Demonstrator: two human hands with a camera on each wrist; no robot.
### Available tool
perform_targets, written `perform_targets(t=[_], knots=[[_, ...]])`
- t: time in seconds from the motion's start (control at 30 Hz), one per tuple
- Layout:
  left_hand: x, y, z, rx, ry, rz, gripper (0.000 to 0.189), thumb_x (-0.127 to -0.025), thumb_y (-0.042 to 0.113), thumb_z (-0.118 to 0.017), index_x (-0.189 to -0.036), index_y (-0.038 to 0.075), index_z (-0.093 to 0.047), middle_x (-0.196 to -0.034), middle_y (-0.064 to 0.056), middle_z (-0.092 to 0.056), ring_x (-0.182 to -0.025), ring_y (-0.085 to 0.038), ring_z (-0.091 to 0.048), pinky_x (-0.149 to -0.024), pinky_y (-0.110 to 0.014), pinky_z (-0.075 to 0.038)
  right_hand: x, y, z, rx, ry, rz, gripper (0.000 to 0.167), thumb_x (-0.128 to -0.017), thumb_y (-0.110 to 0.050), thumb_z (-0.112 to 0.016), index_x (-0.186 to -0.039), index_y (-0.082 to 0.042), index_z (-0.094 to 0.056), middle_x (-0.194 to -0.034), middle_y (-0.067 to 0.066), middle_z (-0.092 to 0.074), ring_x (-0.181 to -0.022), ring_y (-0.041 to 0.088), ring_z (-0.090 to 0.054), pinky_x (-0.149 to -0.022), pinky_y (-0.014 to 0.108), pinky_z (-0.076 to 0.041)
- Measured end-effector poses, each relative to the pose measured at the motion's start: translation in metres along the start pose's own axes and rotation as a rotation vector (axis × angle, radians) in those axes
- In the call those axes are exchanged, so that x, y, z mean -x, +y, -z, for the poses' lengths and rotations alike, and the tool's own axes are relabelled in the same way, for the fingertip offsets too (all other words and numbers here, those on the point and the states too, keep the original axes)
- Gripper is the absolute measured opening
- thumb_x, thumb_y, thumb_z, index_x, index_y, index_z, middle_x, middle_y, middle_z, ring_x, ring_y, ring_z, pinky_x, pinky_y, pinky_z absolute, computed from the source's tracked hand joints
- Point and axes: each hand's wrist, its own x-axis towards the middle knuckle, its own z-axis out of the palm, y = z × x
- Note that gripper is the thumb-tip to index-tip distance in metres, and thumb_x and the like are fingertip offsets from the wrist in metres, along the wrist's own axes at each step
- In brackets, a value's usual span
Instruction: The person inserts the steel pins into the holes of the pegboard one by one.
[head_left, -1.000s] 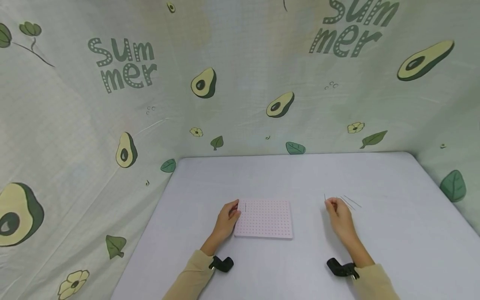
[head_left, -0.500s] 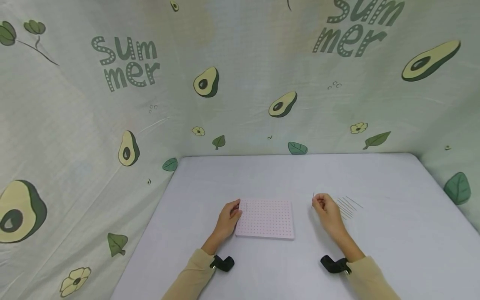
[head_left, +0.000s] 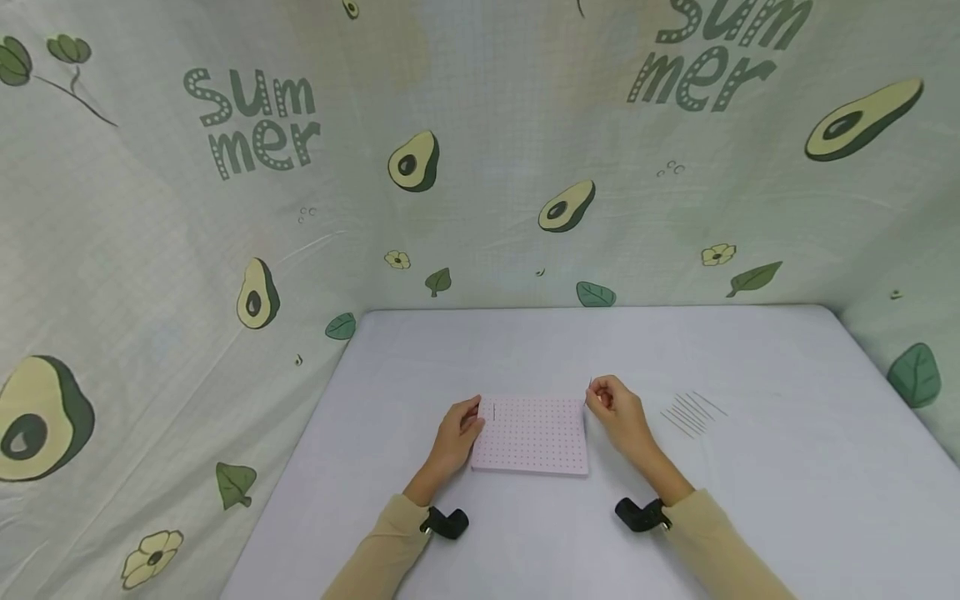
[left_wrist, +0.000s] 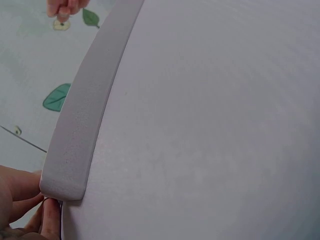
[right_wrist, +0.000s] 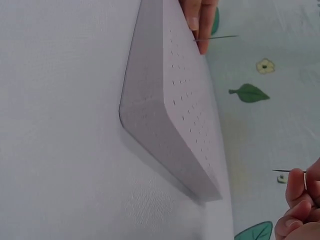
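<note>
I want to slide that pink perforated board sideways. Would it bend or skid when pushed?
The pink board looks like a thick foam slab with rounded edges, so it is probably light and stiff enough not to flop. Lying flat on the smooth table, it would likely skid easily; the left hand holds its edge.

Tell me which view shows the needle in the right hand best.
The right wrist view: the needle juts dark from the right hand against pale cloth. The head view shows only a faint sliver above the fingertips. The left wrist view does not show it clearly.
</note>
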Motion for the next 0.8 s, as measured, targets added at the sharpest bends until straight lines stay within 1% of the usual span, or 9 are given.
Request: perform_targets(t=[0.13, 0.3, 0.53, 0.67, 0.8], knots=[[0.0, 0.001, 0.0, -0.004, 0.001, 0.014, 0.043, -0.101, 0.001, -0.054, -0.142, -0.009, -0.046, -0.129, -0.023, -0.053, -0.124, -0.037, -0.051, -0.108, -0.041, -0.044, -0.003, -0.009, -0.011, -0.027, -0.04, 0.008, 0.006, -0.091, 0.003, -0.063, -0.094, 0.005, -0.058, -0.073, 0.004, -0.046, -0.067, 0.013, -0.042, -0.051, 0.017, -0.032], [-0.001, -0.001, 0.0, -0.017, 0.0, 0.004, 0.043, -0.101, 0.001, -0.054, -0.142, -0.01, -0.046, -0.128, -0.023, -0.054, -0.123, -0.037, -0.051, -0.107, -0.04, -0.045, -0.005, -0.017, -0.025, -0.043, -0.077, 0.02, 0.005, -0.092, 0.002, -0.064, -0.094, 0.003, -0.059, -0.073, 0.002, -0.046, -0.067, 0.014, -0.042, -0.051, 0.018, -0.033], [-0.002, -0.003, 0.001, 0.0, -0.002, -0.006, 0.043, -0.1, 0.0, -0.055, -0.141, -0.01, -0.046, -0.128, -0.024, -0.053, -0.122, -0.037, -0.051, -0.107, -0.041, -0.045, -0.008, -0.017, -0.046, -0.053, -0.122, 0.069, 0.006, -0.092, -0.001, -0.066, -0.093, 0.002, -0.061, -0.073, 0.001, -0.047, -0.067, 0.013, -0.041, -0.053, 0.019, -0.033], [-0.002, -0.005, 0.001, 0.012, -0.004, -0.013, 0.043, -0.1, 0.0, -0.055, -0.141, -0.01, -0.046, -0.128, -0.024, -0.053, -0.123, -0.037, -0.051, -0.107, -0.042, -0.045, -0.007, -0.018, -0.056, -0.065, -0.159, 0.077, 0.004, -0.092, -0.001, -0.066, -0.093, 0.0, -0.062, -0.074, 0.001, -0.047, -0.07, 0.015, -0.041, -0.056, 0.02, -0.034], [-0.002, -0.005, 0.001, 0.011, -0.004, -0.016, 0.044, -0.1, 0.0, -0.055, -0.141, -0.01, -0.046, -0.128, -0.024, -0.053, -0.122, -0.037, -0.052, -0.106, -0.04, -0.046, -0.008, -0.019, -0.064, -0.064, -0.175, 0.102, 0.004, -0.092, 0.0, -0.066, -0.092, -0.002, -0.063, -0.077, 0.001, -0.051, -0.07, 0.015, -0.041, -0.057, 0.021, -0.034]])
